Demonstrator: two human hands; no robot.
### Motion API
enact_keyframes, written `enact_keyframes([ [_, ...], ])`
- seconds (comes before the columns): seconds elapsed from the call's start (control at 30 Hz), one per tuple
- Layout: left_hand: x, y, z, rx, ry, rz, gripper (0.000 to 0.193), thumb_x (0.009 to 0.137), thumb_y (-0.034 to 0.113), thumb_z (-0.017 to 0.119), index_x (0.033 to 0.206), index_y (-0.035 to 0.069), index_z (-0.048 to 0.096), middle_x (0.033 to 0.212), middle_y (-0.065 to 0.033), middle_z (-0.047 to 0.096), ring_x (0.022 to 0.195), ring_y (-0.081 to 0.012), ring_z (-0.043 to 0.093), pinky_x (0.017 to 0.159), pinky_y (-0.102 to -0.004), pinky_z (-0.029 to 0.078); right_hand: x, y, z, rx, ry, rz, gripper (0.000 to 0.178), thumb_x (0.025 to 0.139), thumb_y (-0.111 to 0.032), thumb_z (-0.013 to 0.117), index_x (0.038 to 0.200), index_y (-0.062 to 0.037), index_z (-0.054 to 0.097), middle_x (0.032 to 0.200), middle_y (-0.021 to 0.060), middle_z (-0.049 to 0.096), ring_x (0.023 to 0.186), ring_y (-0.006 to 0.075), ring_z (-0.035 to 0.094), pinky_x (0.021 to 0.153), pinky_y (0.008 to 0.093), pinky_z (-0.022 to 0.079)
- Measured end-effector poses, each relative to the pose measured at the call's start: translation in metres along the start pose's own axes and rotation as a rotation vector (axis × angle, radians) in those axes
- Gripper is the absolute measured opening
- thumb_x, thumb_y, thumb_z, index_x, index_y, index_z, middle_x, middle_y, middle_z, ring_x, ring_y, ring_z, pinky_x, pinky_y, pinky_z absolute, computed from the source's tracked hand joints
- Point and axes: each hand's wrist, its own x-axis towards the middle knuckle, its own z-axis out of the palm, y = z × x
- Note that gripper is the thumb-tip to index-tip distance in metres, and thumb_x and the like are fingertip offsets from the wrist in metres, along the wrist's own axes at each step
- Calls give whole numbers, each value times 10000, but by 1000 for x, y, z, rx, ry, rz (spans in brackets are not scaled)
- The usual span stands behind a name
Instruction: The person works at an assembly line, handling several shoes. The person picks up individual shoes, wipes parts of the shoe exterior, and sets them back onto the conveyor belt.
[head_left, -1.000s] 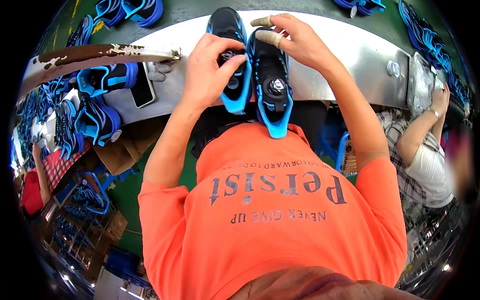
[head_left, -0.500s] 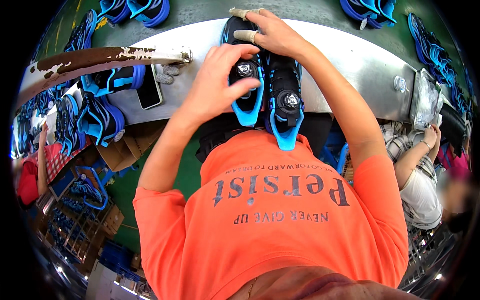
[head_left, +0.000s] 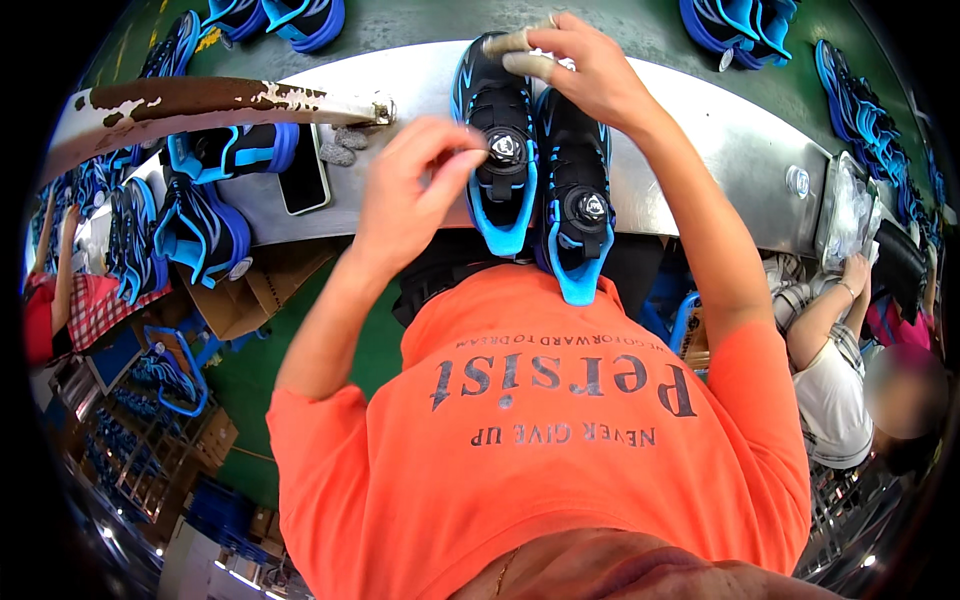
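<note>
Two black sneakers with bright blue linings and round dials stand side by side on the metal bench, heels toward me. At the left sneaker (head_left: pixel 497 110), my left hand (head_left: pixel 415 185) is beside the dial, its thumb and forefinger tips drawn together. Whether anything is between those tips is hidden. My right hand (head_left: pixel 590 75) is over the toes of the pair, fingers stretched out, with pale covers on some fingertips; it seems to hold nothing. The right sneaker (head_left: pixel 577 170) stands untouched under my right wrist.
A worn metal arm (head_left: pixel 235 100) reaches over the bench (head_left: pixel 720 165) from the left. Below it lie a phone (head_left: pixel 304 180), grey stones (head_left: pixel 343 148) and more sneakers (head_left: pixel 205 230). A clear-plastic-filled tray (head_left: pixel 845 215) sits far right, near a co-worker (head_left: pixel 830 390).
My left hand has drawn back left from the left sneaker's dial, its fingers coming together. My right hand has shifted right, lifting off the toe. The sneakers appear slightly further right.
</note>
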Motion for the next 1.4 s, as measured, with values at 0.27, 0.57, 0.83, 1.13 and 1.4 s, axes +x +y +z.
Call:
enact_keyframes([
  [0.27, -39, 4, 55, -1250, 86, -539, 232, 983, 173, 537, 1098, -26, 566, 996, -87, 606, 900, -194, 643, 666, -248, 508, -38, -40, 13, 124, -157, -177, 292, 801, -171, 681, 1092, -175, 708, 817, 94, 522, 866, 253, 548, 781, 349, 460],
  [0.57, -41, 0, 53, -1304, 74, -554, 210, 985, 156, 519, 1090, -24, 552, 1014, -101, 607, 966, -232, 647, 711, -283, 529, -37, -41, 14, 221, -147, -262, 237, 784, -183, 705, 1016, -134, 704, 910, 94, 533, 958, 258, 544, 841, 339, 460],
  [0.83, -42, 11, 68, -1284, 163, -499, 240, 997, 139, 485, 1151, -41, 528, 1076, -113, 588, 994, -238, 641, 745, -285, 533, -61, -58, 41, 6, 128, 0, 316, 766, -171, 724, 1079, -152, 688, 911, 83, 566, 817, 252, 582, 704, 354, 486],
  [1.13, -43, 7, 70, -1318, 103, -484, 290, 991, 108, 469, 1227, -58, 492, 1208, -155, 585, 1053, -259, 623, 799, -299, 534, -52, -43, 29, 158, -11, -180, 273, 795, -120, 685, 1067, -137, 686, 961, 112, 513, 894, 284, 570, 784, 369, 495],
  [1.4, -56, 38, 61, -119, -65, -1, 227, 951, 169, 530, 1106, 40, 635, 1203, -232, 540, 1126, -378, 534, 938, -443, 445, -57, -33, 30, 239, 128, 38, 261, 834, -213, 712, 1088, -150, 705, 868, 21, 593, 760, 116, 536, 712, 250, 456],
])
